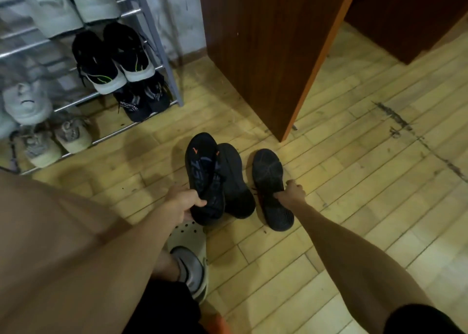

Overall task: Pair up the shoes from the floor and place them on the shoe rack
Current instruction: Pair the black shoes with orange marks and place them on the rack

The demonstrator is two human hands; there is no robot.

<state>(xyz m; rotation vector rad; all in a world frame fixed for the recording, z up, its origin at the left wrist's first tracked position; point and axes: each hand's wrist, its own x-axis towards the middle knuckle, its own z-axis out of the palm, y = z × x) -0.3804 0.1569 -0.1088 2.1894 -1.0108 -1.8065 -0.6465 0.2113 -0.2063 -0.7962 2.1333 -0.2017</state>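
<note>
Floor of pale wood planks carries everything I see. Cabinet of dark wood stands at the far middle, and the rack fills the far left corner, its rails holding white, black and grey pairs. On the near middle floor, my left hand has its grip closed on a black shoe turned sole up, touching a second one beside it. My right hand pinches the edge of a third shoe, sole up, just right of them. A clog shows below.
</note>
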